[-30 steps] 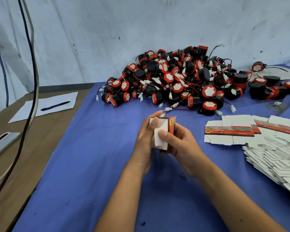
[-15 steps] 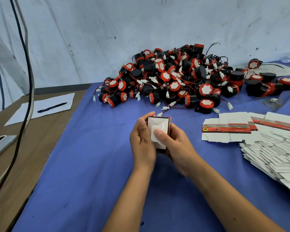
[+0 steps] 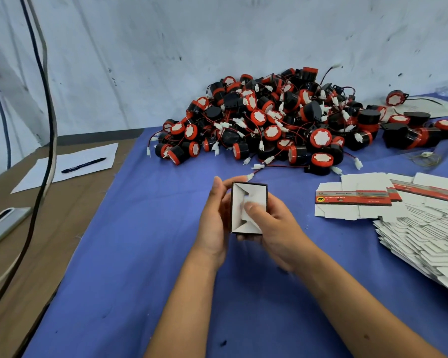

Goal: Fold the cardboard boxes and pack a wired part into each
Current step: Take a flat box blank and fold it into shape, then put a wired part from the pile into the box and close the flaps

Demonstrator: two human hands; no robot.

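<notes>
A heap of wired parts (image 3: 274, 122), black drums with red rims, white caps and thin red leads ending in white plugs, is lying along the far edge of the blue-covered surface (image 3: 140, 254), spilling toward the far right corner. A fanned stack of flat box blanks (image 3: 419, 228), white with red and black printed strips, is spreading along the right edge, well apart from the hands. Past the left edge of the blue cover, a sheet of paper (image 3: 70, 164) is carrying a black pen (image 3: 83, 165), a grey phone-like device (image 3: 3, 226) is lying nearer the front, and dark cables (image 3: 45, 125) are hanging down in front of them. Near the middle of the surface, both hands are holding a small cardboard box (image 3: 247, 208) above the cover: the left hand (image 3: 214, 220) is cupping its left side, its grip closed on the box, while the right hand (image 3: 277, 228) is clasping the right side with a finger pressing on the white folded flaps. The box is showing its white flapped end toward the camera, edged by dark outer walls
</notes>
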